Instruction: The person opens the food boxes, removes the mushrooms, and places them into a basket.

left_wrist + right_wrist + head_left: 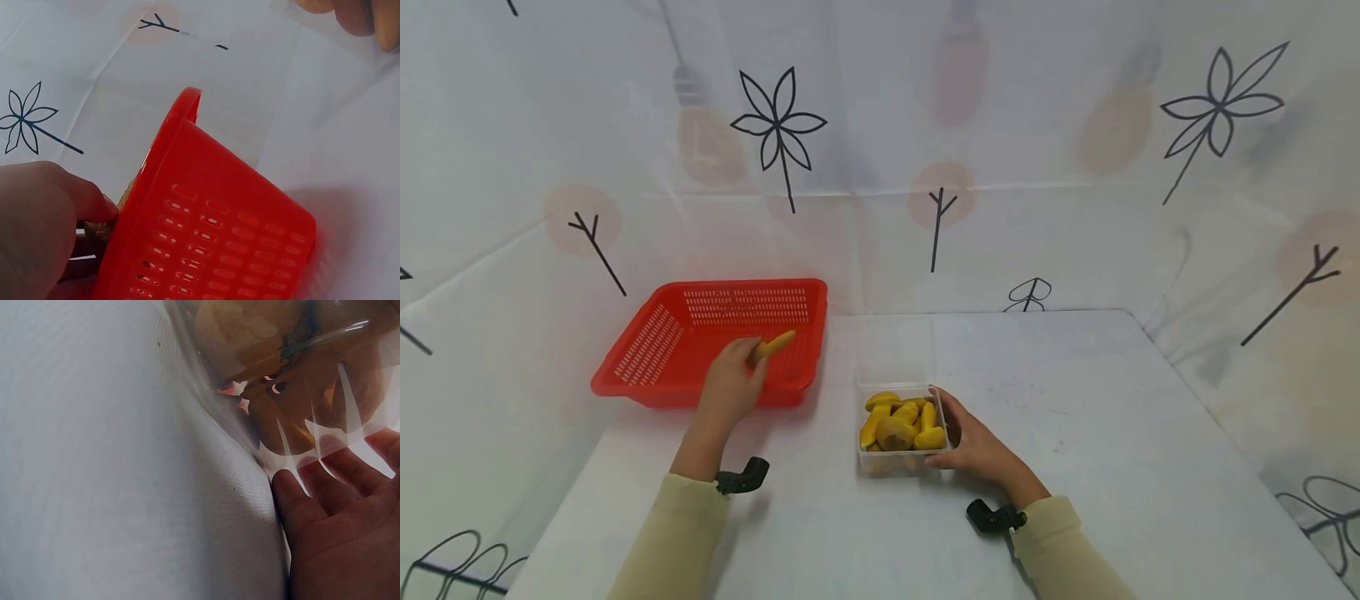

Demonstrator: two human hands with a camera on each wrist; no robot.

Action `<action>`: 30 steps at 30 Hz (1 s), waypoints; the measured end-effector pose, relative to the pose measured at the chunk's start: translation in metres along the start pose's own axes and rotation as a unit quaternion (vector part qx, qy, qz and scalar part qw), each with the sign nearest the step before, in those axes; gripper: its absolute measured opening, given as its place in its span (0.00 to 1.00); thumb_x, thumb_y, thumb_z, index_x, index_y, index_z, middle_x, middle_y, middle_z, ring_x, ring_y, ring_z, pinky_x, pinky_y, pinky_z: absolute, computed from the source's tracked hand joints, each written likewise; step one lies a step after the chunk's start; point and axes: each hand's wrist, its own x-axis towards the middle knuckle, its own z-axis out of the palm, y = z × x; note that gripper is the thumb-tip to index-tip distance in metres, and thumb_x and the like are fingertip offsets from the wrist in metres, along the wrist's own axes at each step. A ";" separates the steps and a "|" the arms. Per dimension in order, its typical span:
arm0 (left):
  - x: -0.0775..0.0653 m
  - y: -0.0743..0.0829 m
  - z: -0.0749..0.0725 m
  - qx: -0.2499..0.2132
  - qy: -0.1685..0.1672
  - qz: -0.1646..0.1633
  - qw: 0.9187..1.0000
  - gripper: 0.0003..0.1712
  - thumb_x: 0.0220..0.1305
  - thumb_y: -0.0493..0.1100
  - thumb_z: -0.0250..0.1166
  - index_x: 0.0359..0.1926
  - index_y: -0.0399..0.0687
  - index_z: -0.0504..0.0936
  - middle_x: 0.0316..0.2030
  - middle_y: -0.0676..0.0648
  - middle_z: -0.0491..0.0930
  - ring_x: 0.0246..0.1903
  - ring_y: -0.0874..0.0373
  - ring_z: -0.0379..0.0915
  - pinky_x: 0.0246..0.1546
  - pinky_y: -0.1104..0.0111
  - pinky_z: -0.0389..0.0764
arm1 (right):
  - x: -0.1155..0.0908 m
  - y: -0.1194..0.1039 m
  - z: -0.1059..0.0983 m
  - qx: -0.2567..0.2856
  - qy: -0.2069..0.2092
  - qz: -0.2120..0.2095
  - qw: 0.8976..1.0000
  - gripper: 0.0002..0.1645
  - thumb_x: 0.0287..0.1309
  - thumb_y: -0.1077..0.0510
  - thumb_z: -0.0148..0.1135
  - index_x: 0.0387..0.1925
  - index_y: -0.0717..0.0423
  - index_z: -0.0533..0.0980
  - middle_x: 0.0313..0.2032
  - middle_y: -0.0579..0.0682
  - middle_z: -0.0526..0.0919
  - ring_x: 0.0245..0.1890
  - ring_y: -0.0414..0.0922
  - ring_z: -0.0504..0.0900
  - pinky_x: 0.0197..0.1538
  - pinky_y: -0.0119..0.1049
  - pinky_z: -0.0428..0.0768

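Note:
My left hand (730,379) pinches a small yellow banana-shaped piece (777,343) over the near part of a red plastic basket (817,333). In the left wrist view the basket's slotted wall (250,187) covers most of that piece, and the thumb is right by the rim. At the middle of the table stands a clear plastic box (887,467), filled with several yellow pieces (897,432), some long and curved, others rounder. My right hand (973,446) grips the box at its right side, thumb toward the near corner. In the right wrist view its fingers (337,481) lie against the transparent wall.
Behind the box, its transparent lid (895,350) lies folded back. A white table (1075,417) carries everything, its right edge slanting toward the near corner. A patterned cloth (880,150) hangs behind and at the sides. Each wrist wears a black camera mount (743,477).

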 end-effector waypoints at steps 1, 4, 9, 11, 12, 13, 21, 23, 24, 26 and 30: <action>0.000 0.000 0.000 0.005 -0.001 -0.002 1.000 0.24 0.68 0.40 0.58 0.62 0.35 0.71 0.56 0.33 0.73 0.52 0.39 0.74 0.54 0.46 0.77 | 0.000 0.000 0.000 -0.001 0.000 0.000 1.000 0.68 0.40 0.49 0.79 0.76 0.40 0.44 0.76 0.53 0.47 0.75 0.57 0.50 0.73 0.54 0.55; 0.000 0.000 0.000 0.016 -0.007 -0.010 1.000 0.24 0.68 0.40 0.58 0.61 0.34 0.71 0.56 0.33 0.74 0.53 0.39 0.74 0.55 0.46 0.77 | 0.000 0.000 0.000 -0.001 0.001 0.002 1.000 0.69 0.40 0.50 0.79 0.76 0.40 0.44 0.76 0.52 0.47 0.75 0.57 0.50 0.73 0.54 0.55; 0.000 -0.001 0.001 0.028 -0.025 -0.027 0.999 0.24 0.68 0.41 0.58 0.60 0.33 0.72 0.55 0.33 0.74 0.53 0.38 0.74 0.56 0.46 0.76 | 0.000 0.001 0.000 0.002 -0.001 -0.010 1.000 0.68 0.41 0.51 0.79 0.76 0.41 0.44 0.76 0.52 0.47 0.76 0.57 0.49 0.73 0.54 0.55; 0.000 -0.002 0.001 0.031 -0.032 -0.032 0.998 0.24 0.68 0.41 0.58 0.61 0.33 0.72 0.55 0.32 0.74 0.53 0.38 0.73 0.56 0.46 0.76 | 0.000 0.001 0.000 0.003 -0.001 -0.015 1.000 0.68 0.41 0.52 0.79 0.76 0.41 0.44 0.76 0.52 0.46 0.75 0.57 0.49 0.73 0.54 0.55; 0.000 -0.002 0.001 0.033 -0.036 -0.034 0.998 0.24 0.68 0.42 0.58 0.61 0.33 0.71 0.56 0.32 0.74 0.54 0.37 0.73 0.56 0.46 0.76 | 0.000 0.001 0.000 0.002 -0.001 -0.015 1.000 0.68 0.41 0.52 0.79 0.76 0.41 0.43 0.76 0.52 0.47 0.75 0.57 0.49 0.73 0.54 0.55; 0.001 -0.002 0.001 0.035 -0.039 -0.035 0.998 0.25 0.68 0.42 0.58 0.61 0.33 0.71 0.57 0.32 0.73 0.54 0.37 0.73 0.56 0.45 0.76 | 0.000 0.001 0.000 0.002 -0.002 -0.015 1.000 0.68 0.41 0.52 0.79 0.76 0.41 0.43 0.76 0.53 0.47 0.75 0.57 0.49 0.73 0.54 0.55; 0.003 -0.001 0.000 0.054 -0.058 -0.054 0.995 0.28 0.69 0.43 0.56 0.65 0.34 0.68 0.63 0.30 0.67 0.63 0.34 0.65 0.63 0.42 0.67 | 0.000 0.000 -0.003 0.005 -0.006 -0.029 1.000 0.69 0.42 0.51 0.79 0.76 0.43 0.42 0.76 0.55 0.49 0.75 0.58 0.50 0.73 0.55 0.56; 0.004 -0.001 -0.001 0.053 -0.065 -0.060 0.995 0.28 0.69 0.44 0.56 0.66 0.35 0.67 0.65 0.31 0.66 0.65 0.33 0.62 0.64 0.42 0.66 | 0.000 0.001 -0.003 0.005 -0.006 -0.031 0.999 0.68 0.42 0.51 0.78 0.76 0.42 0.43 0.76 0.55 0.48 0.75 0.58 0.51 0.73 0.55 0.57; 0.003 0.000 -0.001 0.051 -0.066 -0.060 0.995 0.28 0.69 0.44 0.56 0.66 0.35 0.67 0.65 0.31 0.66 0.65 0.33 0.62 0.64 0.42 0.66 | -0.001 0.001 -0.003 0.004 -0.007 -0.031 0.999 0.68 0.42 0.51 0.78 0.76 0.42 0.43 0.76 0.55 0.48 0.75 0.57 0.51 0.73 0.55 0.57; 0.003 0.000 -0.001 0.045 -0.068 -0.062 0.995 0.28 0.69 0.44 0.56 0.66 0.36 0.67 0.65 0.31 0.65 0.64 0.34 0.63 0.64 0.42 0.67 | -0.001 0.002 -0.003 0.005 -0.007 -0.031 0.999 0.68 0.42 0.50 0.78 0.76 0.41 0.43 0.76 0.54 0.48 0.75 0.57 0.51 0.73 0.55 0.57; 0.002 0.001 0.000 0.039 -0.070 -0.062 0.995 0.28 0.69 0.45 0.56 0.66 0.37 0.68 0.66 0.33 0.65 0.64 0.35 0.63 0.63 0.43 0.67 | -0.001 0.003 -0.003 0.011 -0.010 -0.032 0.999 0.68 0.42 0.51 0.78 0.76 0.42 0.43 0.76 0.54 0.47 0.75 0.57 0.50 0.73 0.55 0.56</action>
